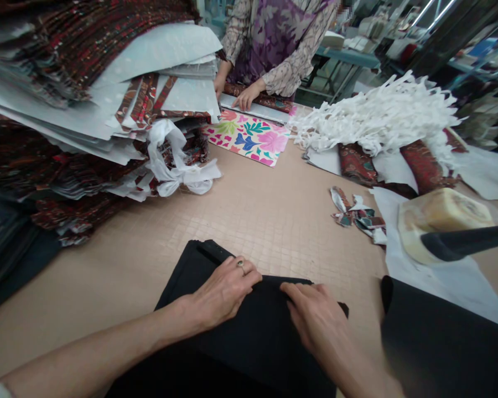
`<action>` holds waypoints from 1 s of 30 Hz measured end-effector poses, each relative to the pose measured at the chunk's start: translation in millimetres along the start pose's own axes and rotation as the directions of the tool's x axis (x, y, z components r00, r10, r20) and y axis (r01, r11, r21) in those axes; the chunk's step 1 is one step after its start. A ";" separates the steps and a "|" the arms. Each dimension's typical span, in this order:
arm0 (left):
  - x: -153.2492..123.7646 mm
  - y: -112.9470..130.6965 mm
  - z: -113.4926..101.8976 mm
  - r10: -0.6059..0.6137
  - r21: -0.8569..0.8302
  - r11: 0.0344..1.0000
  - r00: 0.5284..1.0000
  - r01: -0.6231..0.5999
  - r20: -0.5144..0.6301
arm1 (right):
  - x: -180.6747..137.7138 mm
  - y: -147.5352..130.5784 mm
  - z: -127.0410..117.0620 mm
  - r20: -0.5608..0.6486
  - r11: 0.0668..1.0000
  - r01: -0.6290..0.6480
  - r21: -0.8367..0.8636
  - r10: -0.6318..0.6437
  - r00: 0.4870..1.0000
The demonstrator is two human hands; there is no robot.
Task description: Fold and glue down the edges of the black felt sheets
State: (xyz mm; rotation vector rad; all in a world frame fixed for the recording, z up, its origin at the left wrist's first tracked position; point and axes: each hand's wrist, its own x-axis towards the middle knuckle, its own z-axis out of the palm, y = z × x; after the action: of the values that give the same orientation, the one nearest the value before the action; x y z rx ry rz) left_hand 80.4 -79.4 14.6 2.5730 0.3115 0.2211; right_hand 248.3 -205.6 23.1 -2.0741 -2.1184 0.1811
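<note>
Black fabric (269, 331), folded in layers, lies at the table's near edge. My left hand (228, 290), with a ring on one finger, is closed on the fabric's far edge, its fingers curled over it. Along that same edge, to the right, my right hand (315, 309) has its fingers bent and pressed together on the cloth. Its thumb is tucked near the fabric, and the fingertips are partly hidden. A small gap of black cloth shows between the two hands.
Tall stacks of patterned fabric (120, 44) stand at left, with a tied white strip bundle (170, 166). Across the tan table (269, 221), a co-worker's hands rest by a floral sheet (249, 138). White strips (382, 116), a tape roll (431, 215) and more black cloth (440, 337) lie right.
</note>
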 end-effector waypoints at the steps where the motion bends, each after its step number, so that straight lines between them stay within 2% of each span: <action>1: -1.9 0.5 1.6 0.023 0.013 1.000 0.999 -0.022 -0.046 | 1.7 3.7 -0.9 0.018 0.994 -0.018 0.105 0.016 1.000; 3: -6.4 0.7 6.1 0.070 0.019 0.997 0.991 -0.068 -0.118 | 4.5 9.2 -0.7 0.049 0.960 -0.033 0.278 0.020 0.999; 6: -11.9 -0.8 12.6 0.099 -0.001 0.995 0.988 -0.099 -0.118 | 4.9 14.1 5.5 0.021 0.918 0.023 0.396 -0.033 0.999; 11: -13.3 -2.5 15.1 0.083 0.003 0.997 0.993 -0.083 -0.090 | -6.2 23.7 20.4 -0.214 0.936 0.226 0.271 -0.170 0.962; 14: -13.3 -1.7 14.9 0.091 0.018 0.996 0.991 -0.090 -0.095 | -14.5 29.2 27.1 -0.208 0.936 0.296 0.191 -0.256 0.944; 21: -15.5 -0.8 16.8 0.127 0.153 0.980 0.992 -0.126 0.002 | -21.9 34.0 27.2 -0.121 0.942 0.313 0.118 -0.300 0.946; 27: -13.7 -1.8 15.2 0.096 0.126 0.987 0.994 -0.102 0.051 | -37.6 58.8 15.5 -0.281 0.945 0.290 0.152 -0.240 0.929; 30: -10.8 -0.4 12.4 0.075 0.111 0.990 0.994 -0.083 0.078 | -47.7 68.4 14.0 -0.295 0.952 0.276 0.133 -0.228 0.928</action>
State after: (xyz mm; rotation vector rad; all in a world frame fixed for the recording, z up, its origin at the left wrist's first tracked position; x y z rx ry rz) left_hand 72.7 -88.0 2.9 2.7024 0.2002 0.1403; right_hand 313.1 -251.1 -6.4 -1.6063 -2.0885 0.0349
